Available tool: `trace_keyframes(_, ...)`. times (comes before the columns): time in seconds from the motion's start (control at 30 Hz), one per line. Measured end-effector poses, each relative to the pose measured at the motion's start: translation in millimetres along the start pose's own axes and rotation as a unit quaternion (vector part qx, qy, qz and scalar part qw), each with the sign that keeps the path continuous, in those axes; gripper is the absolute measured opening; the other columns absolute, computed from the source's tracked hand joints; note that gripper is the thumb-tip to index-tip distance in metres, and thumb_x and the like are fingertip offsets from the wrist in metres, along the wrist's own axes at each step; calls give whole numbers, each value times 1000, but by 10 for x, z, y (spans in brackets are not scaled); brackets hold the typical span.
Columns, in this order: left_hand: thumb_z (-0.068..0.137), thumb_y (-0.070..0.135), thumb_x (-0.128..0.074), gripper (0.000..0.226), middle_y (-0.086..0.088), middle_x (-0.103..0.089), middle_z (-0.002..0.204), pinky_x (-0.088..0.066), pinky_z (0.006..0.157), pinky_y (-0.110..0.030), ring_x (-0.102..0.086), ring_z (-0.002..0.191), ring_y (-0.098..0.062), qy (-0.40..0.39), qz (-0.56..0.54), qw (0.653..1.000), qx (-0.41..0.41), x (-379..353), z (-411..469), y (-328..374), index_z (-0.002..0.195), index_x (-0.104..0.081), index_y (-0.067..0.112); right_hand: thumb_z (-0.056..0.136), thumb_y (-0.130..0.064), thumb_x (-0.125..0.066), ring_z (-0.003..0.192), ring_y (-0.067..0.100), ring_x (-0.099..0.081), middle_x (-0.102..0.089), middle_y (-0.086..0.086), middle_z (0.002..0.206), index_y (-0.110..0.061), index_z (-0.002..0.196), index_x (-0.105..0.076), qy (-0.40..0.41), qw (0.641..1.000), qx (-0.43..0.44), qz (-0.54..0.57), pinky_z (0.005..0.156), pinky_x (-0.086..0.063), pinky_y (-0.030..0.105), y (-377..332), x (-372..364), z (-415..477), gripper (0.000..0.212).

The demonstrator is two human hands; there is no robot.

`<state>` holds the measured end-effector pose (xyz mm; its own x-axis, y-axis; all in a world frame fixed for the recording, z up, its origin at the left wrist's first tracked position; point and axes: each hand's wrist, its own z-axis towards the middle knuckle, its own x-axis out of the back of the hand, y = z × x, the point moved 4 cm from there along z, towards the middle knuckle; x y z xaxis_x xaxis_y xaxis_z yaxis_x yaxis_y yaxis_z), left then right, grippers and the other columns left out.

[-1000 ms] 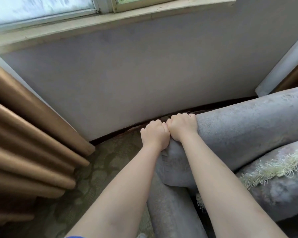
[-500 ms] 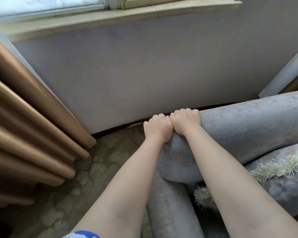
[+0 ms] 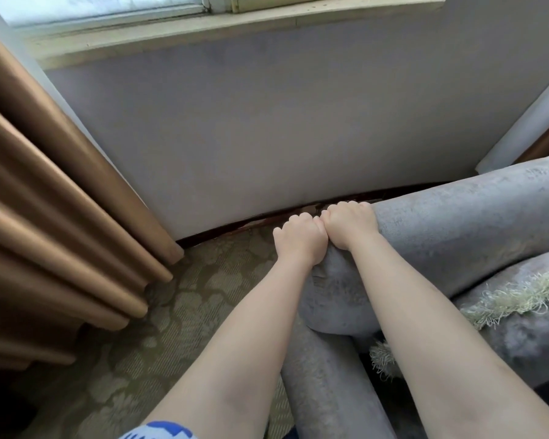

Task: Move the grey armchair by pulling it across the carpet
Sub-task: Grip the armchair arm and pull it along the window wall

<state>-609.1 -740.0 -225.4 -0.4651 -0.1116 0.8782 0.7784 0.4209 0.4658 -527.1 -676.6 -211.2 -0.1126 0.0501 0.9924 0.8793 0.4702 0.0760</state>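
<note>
Leftmost, I see brown curtain folds (image 3: 61, 217) hanging down to a patterned green carpet (image 3: 187, 312). Behind them a pale wall (image 3: 267, 122) runs under a window sill (image 3: 203, 30), with a dark skirting strip (image 3: 235, 228) at its foot. At the bottom edge a blue-and-white sleeve (image 3: 159, 430) shows on my left arm.

At centre, my left hand (image 3: 300, 240) grips the rounded end of the grey armchair (image 3: 457, 223). Its fingers are curled over the padded roll with the knuckles up, and the fingertips are hidden on the far side. My right hand (image 3: 351, 224) touches the left one and grips the same roll in the same way, fingers wrapped over the top. Both forearms reach forward nearly straight.

The armchair fills the lower right of the view. It stands on the carpet, and its upper roll runs from my hands to the right edge, near the wall. A cream fringe (image 3: 514, 296) lies on a grey cushion (image 3: 526, 337) in the seat. At far right a white panel (image 3: 526, 122) leans along the wall.
</note>
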Motion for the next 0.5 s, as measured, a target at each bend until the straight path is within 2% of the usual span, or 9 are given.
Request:
trace_keyframes(0.2,96,31,-26,35,-10,-61,102,-35,83,-41,-55,97,-33,27,0,1000,16,-35,86,-51,88,-54,11,95,-28,-27,106,26,-52,-62,4,111,-16,99,-62,4,1000,21,-16,80,-30,37,-40,-53,87,37)
trace_keyframes(0.33,95,31,-28,30,-10,-61,97,-34,77,-40,-56,91,-33,47,1,999,15,-55,135,-55,77,-46,15,93,-30,-26,101,25,-52,-63,3,105,-16,92,-62,7,1000,13,-7,76,-26,35,-2,-75,167,38)
trace_keyframes(0.5,96,32,-27,37,-10,-61,100,-34,79,-40,-56,94,-32,33,2,999,12,-51,124,-60,87,-55,10,95,-32,-27,103,25,-53,-64,4,106,-16,93,-64,10,1000,-2,4,82,-30,36,-21,-70,135,40)
